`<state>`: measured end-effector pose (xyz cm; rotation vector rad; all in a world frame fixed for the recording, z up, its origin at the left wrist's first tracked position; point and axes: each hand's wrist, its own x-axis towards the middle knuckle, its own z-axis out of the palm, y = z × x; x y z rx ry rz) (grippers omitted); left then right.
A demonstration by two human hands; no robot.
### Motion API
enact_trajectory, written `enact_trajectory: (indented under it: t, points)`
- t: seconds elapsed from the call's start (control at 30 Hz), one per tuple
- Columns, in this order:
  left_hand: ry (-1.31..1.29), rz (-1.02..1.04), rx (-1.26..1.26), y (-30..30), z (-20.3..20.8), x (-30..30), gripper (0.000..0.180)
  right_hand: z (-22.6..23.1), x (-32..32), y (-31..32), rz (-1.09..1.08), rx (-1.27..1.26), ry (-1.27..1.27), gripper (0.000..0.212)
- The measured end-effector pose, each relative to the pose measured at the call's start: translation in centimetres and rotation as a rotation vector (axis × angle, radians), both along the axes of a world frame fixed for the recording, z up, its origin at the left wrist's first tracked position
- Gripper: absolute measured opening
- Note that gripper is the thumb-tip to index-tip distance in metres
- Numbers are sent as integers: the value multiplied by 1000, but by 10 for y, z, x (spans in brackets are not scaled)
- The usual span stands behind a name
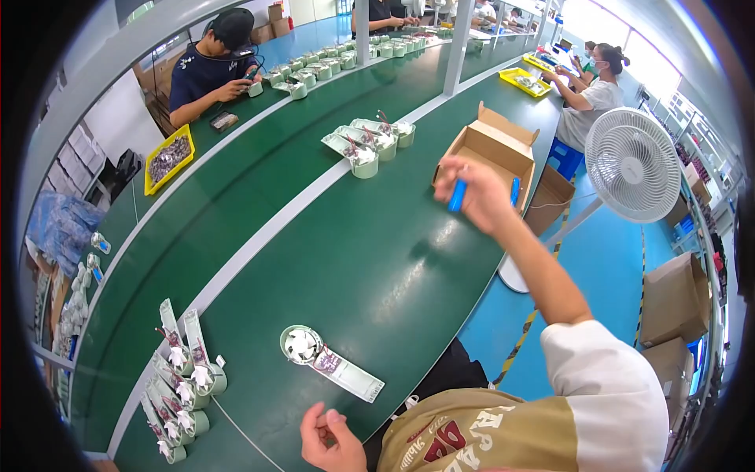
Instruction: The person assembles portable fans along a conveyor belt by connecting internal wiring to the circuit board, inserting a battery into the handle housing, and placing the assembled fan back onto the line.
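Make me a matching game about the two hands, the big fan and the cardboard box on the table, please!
Column one:
1. Right hand
2. Left hand
3. Big fan
4. Cardboard box

Column two:
A. Standing beside the green table
B. Brown and open
C. Holding a blue cylinder
D. Empty, near the pale handled piece that lies apart from the others

Right pairs: 1-C, 2-D, 3-A, 4-B.

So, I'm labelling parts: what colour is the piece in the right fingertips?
Bright blue; the piece shows best in the head view.
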<state>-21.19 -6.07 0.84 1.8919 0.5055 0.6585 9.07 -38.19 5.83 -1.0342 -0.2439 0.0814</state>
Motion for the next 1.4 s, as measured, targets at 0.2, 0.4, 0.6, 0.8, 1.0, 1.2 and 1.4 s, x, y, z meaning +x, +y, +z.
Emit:
enact_trajectory:
  t: [0.2, 0.4, 0.6, 0.8, 1.0, 1.2, 1.4]
  points:
    - [-37, -188, 78, -20, 12, 10, 18, 1, -112, 120, 638, -349, 192, 36]
    - [-195, -272, 38, -33, 23, 22, 23, -10, -158, 141, 409, -1026, -806, 18]
    - [-161, -223, 70, -36, 9, 20, 27, -18, -167, 148, 396, -1197, -907, 21]
    - [-190, -245, 102, -38, -1, 20, 21, -26, -174, 144, 412, -1265, -934, 22]
    - [-108, -224, -283, -39, -6, 15, 9, -20, -178, 145, 498, -924, -485, 25]
    - [-58, -315, -899, -35, 0, 15, 8, -31, -179, 143, 468, -747, -306, 16]
    - [-59, -341, -967, -32, -7, 14, 8, -23, -178, 147, 520, -664, 129, 11]
